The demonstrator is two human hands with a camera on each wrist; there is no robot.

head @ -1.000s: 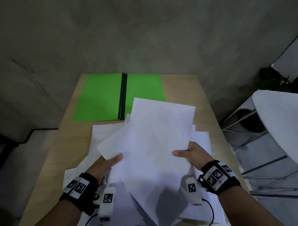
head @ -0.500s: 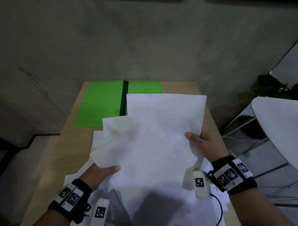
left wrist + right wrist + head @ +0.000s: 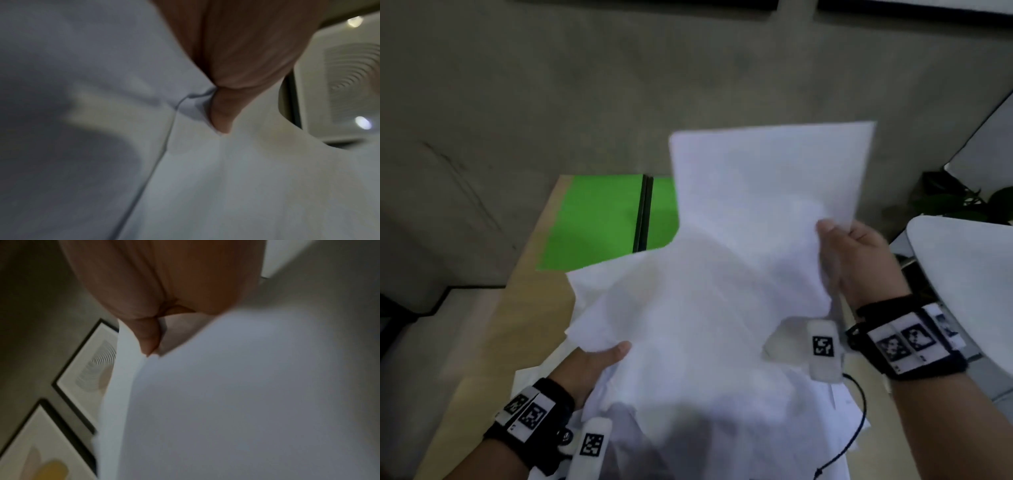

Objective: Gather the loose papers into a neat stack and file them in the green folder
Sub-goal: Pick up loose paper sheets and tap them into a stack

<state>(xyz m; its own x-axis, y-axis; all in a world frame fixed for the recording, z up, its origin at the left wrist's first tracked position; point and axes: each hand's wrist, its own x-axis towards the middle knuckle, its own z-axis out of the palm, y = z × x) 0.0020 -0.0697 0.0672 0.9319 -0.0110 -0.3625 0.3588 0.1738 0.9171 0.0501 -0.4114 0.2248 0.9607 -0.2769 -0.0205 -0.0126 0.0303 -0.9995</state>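
Several white papers [image 3: 722, 274] are lifted off the wooden table [image 3: 517, 325] in a loose, uneven bundle. My left hand [image 3: 599, 363] pinches the bundle's lower left edge, thumb on top; the same papers [image 3: 226, 178] fill the left wrist view under my left hand [image 3: 222, 113]. My right hand [image 3: 852, 260] grips the right edge higher up, thumb on the front sheet; its wrist view shows my right hand [image 3: 150, 340] on the papers [image 3: 226, 402]. The green folder [image 3: 599, 219] lies open and flat at the table's far side, its right half partly hidden by the papers.
More white sheets [image 3: 825, 428] lie on the table below the lifted bundle. A white round table [image 3: 969, 274] and a potted plant [image 3: 955, 198] stand to the right. A grey wall [image 3: 619, 85] rises behind the table. Framed pictures [image 3: 88, 373] show in the right wrist view.
Both hands have raised the bundle off the table and tilted it upright. My right hand rose up and away; the papers now cover more of the folder.
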